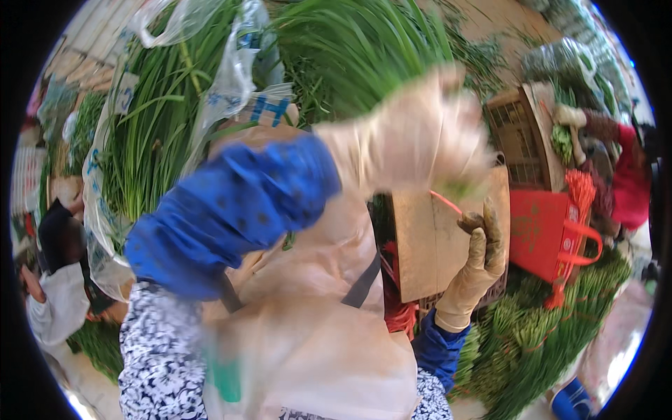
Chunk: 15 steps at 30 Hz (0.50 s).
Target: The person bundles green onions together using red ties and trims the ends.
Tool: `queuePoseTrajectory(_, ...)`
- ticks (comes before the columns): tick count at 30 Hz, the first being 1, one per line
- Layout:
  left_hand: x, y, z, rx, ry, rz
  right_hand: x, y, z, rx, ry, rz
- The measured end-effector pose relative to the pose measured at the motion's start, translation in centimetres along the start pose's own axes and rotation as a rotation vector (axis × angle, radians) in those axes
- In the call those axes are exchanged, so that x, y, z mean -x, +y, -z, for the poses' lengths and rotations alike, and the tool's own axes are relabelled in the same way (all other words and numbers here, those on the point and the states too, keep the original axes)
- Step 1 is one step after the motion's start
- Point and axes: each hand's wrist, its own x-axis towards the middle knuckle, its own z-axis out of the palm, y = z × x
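My left hand, in a pale glove and smeared by motion, is closed around a bunch of garlic chives. The long green leaves fan out beyond it, and the cut ends show faintly under the fist. Lower and to the right, my right hand wears a beige glove with dirty fingertips. Its fingers are bent round one end of a thin red tie, whose other end reaches up toward the chives. Below both hands lies a brown board on top of a crate.
On the left, loose chives fill a clear plastic bag. A red bag with red ties stands right of the board, above tied bunches. A wooden crate is behind it. Other people work at both sides.
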Motion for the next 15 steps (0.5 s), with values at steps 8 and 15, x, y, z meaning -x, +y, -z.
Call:
queuePoseTrajectory(8, 10.5, 7.0, 0.9, 0.343, -0.522, -0.100, 0.0, 0.7, -3.7, 0.031, -0.205, 0.008)
queuePoseTrajectory(15, 14.0, 11.6, -0.4, 0.566, -0.426, 0.142, -2.7, -3.2, -10.9, 0.047, -0.897, 0.336)
